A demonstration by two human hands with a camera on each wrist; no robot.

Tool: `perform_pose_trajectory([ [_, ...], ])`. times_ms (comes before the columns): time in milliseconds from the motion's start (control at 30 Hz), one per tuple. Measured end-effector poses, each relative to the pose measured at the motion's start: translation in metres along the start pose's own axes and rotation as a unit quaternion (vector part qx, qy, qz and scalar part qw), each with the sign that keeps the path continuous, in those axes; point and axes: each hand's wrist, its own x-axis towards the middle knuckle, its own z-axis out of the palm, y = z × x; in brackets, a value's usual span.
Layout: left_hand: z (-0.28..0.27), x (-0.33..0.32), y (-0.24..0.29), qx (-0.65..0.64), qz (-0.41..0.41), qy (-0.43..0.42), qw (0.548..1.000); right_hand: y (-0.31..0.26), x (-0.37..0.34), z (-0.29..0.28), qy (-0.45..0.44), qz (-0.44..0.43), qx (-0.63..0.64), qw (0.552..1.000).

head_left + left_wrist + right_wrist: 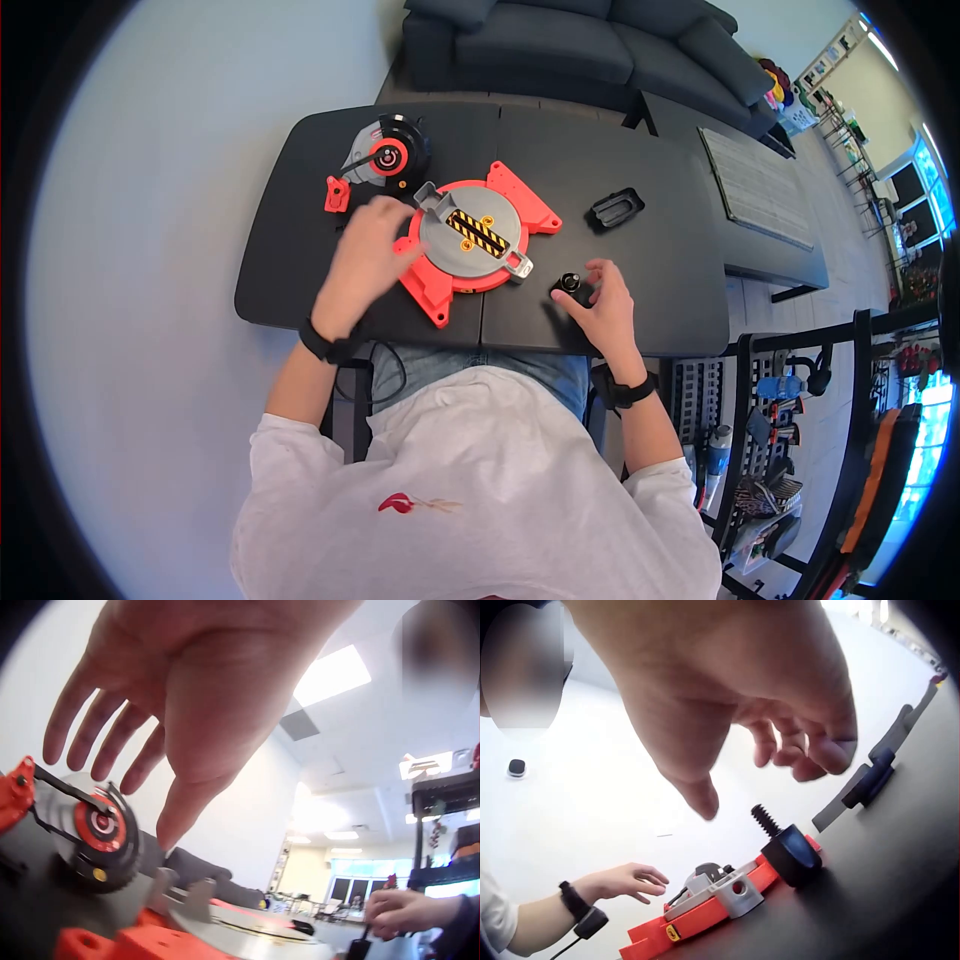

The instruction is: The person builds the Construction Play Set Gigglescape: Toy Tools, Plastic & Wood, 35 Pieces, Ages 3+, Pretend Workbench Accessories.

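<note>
A round grey turntable (462, 222) with a yellow-and-black striped slot sits in a red base (428, 285). Over the base's left side is my left hand (368, 255), its fingers spread in the left wrist view and holding nothing. To the back left stands a separate saw unit (385, 155) with a round blade guard. A black knob (793, 856) rests on the table, its threaded screw (765, 820) pointing up. My right hand (605, 312) is around and above this knob; in the right wrist view a gap shows between the fingers and the screw.
A black oval tray-like part (617, 208) lies at the table's back right. A silver clamp-like piece (519, 266) juts from the turntable's front right. Beyond the table (670, 300) are a grey sofa (540, 45), a side table with a grey mat (757, 187), and a shelf rack on the right.
</note>
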Motion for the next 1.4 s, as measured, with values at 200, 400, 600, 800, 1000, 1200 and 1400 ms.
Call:
perform_pose_trajectory([
  [200, 0.037, -0.026, 0.036, -0.018, 0.042, -0.078, 0.996, 0.008, 0.005, 0.012, -0.069, -0.067, 0.086, 0.992],
  [400, 0.042, -0.029, 0.036, -0.003, 0.042, -0.1, 0.994, 0.0, 0.0, 0.008, -0.117, -0.041, 0.148, 0.981],
  [600, 0.044, -0.029, 0.036, 0.01, 0.058, -0.103, 0.993, -0.004, -0.001, 0.016, -0.112, -0.064, -0.001, 0.992],
  [800, 0.041, -0.028, 0.036, 0.01, 0.068, -0.115, 0.991, -0.014, 0.005, 0.019, -0.129, -0.059, -0.007, 0.99],
  [1000, 0.048, -0.031, 0.033, 0.023, 0.079, -0.098, 0.992, -0.013, 0.005, 0.013, -0.135, -0.051, -0.028, 0.989],
  [1200, 0.047, -0.03, 0.034, 0.015, 0.082, -0.094, 0.992, -0.012, 0.01, 0.018, -0.138, -0.075, 0.006, 0.988],
  [1400, 0.043, -0.028, 0.037, 0.02, 0.079, -0.114, 0.99, -0.001, 0.013, 0.027, -0.139, -0.013, 0.103, 0.985],
])
